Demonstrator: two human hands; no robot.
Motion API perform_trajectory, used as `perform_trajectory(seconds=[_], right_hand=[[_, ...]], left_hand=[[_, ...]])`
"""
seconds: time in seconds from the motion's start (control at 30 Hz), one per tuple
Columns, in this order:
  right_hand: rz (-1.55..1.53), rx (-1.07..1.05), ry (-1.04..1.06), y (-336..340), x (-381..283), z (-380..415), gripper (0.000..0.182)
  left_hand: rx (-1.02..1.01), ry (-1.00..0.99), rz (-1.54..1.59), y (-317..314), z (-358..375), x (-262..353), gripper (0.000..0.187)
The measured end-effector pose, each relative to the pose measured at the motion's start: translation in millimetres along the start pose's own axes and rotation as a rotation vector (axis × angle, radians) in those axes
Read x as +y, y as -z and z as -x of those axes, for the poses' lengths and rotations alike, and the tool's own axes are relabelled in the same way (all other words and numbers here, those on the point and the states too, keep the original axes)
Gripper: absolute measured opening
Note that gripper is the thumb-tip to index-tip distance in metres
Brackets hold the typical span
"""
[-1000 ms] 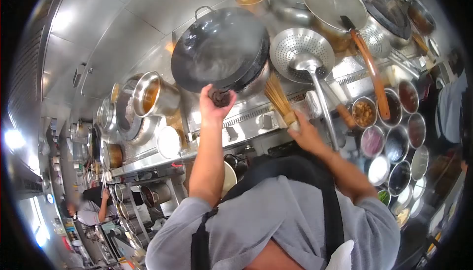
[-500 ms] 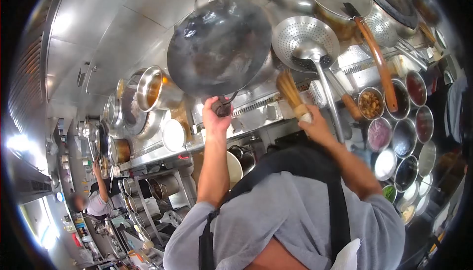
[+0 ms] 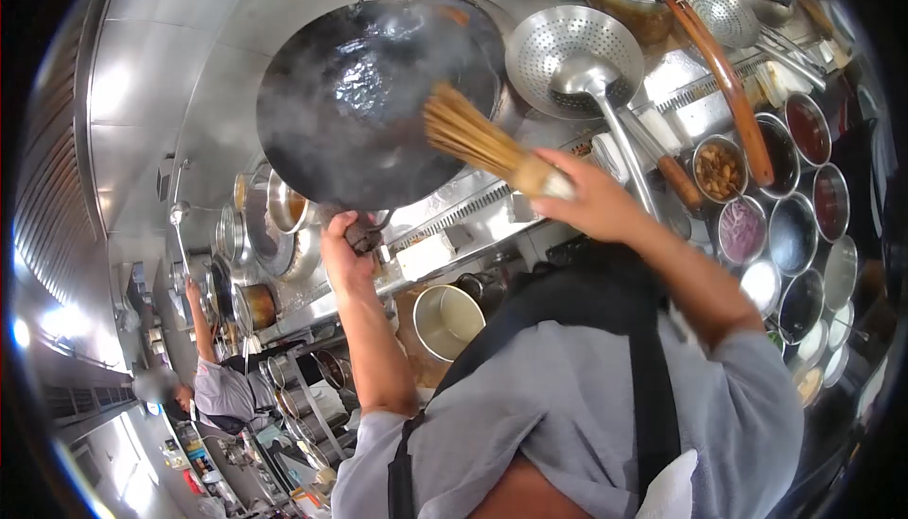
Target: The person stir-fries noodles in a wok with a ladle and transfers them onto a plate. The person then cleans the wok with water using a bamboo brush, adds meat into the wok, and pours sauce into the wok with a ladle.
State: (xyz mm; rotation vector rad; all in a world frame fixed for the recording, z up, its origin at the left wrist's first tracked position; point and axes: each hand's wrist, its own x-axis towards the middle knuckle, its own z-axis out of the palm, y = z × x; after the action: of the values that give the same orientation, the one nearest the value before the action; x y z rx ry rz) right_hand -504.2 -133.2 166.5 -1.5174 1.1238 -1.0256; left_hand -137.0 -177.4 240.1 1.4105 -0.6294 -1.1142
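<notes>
A large dark wok (image 3: 303,131) with steam rising from it fills the upper middle of the head view. My left hand (image 3: 348,249) is closed around the handle at the wok's near side, with a dark wrapping (image 3: 361,235) under the fingers. In my right hand (image 3: 588,199) is a bamboo wok brush (image 3: 473,137), gripped at its bound end. Its bristles point left and overlap the wok's right rim in this view. Inside the wok the surface looks wet and shiny.
A perforated strainer (image 3: 539,41) with a ladle (image 3: 579,76) in it lies right of the wok. Several ingredient pots, one with onion (image 3: 742,229), stand at the right. A wooden-handled spatula (image 3: 724,74) crosses them. At far left another person (image 3: 222,391) raises a ladle (image 3: 178,212).
My left hand and the wok have moved left and the wok looks tilted differently. The brush has swung left from beside the strainer to the wok's rim. The other person's ladle is raised.
</notes>
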Motion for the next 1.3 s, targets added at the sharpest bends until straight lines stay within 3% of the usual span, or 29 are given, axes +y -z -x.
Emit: perform_trajectory(seconds=[0.13, 0.2, 0.3, 0.37, 0.6, 0.7, 0.77, 0.83, 1.03, 1.17, 1.23, 1.3], right_hand=[[0.189, -0.166, -0.069, -30, -34, -79, 0.066], [0.303, -0.161, 0.005, -58, -20, -111, 0.067], [0.306, -0.172, -0.118, -75, -30, -118, 0.069], [0.287, -0.14, -0.059, -78, -25, -119, 0.069], [0.184, -0.08, 0.009, -77, -22, -98, 0.068], [0.138, -0.011, 0.092, -85, -9, -77, 0.067], [0.182, -0.073, 0.022, -80, -9, -62, 0.068], [0.142, -0.009, 0.144, -89, 10, -53, 0.068], [0.126, -0.001, 0.192, -95, 22, -48, 0.067], [0.159, -0.032, 0.162, -94, 28, -36, 0.067], [0.156, 0.005, 0.268, -97, 42, -29, 0.067], [0.18, -0.029, 0.256, -102, 52, -24, 0.067]], left_hand=[[-0.035, -0.185, -0.136, -21, 2, 22, 0.028], [-0.05, -0.238, -0.177, -39, 12, 31, 0.03], [-0.046, -0.307, -0.229, -53, 26, 37, 0.032], [-0.054, -0.422, -0.301, -61, 35, 37, 0.034], [0.033, -0.509, -0.554, -72, 65, 25, 0.05], [0.055, -0.533, -0.571, -61, 80, -13, 0.058], [0.087, -0.586, -0.624, -50, 87, -48, 0.064], [0.087, -0.586, -0.569, -49, 97, -68, 0.067], [0.118, -0.54, -0.495, -39, 98, -90, 0.071], [0.168, -0.725, -0.678, -27, 103, -123, 0.073], [0.059, -0.52, -0.363, -20, 108, -148, 0.075], [0.023, -0.486, -0.313, -16, 114, -162, 0.075]])
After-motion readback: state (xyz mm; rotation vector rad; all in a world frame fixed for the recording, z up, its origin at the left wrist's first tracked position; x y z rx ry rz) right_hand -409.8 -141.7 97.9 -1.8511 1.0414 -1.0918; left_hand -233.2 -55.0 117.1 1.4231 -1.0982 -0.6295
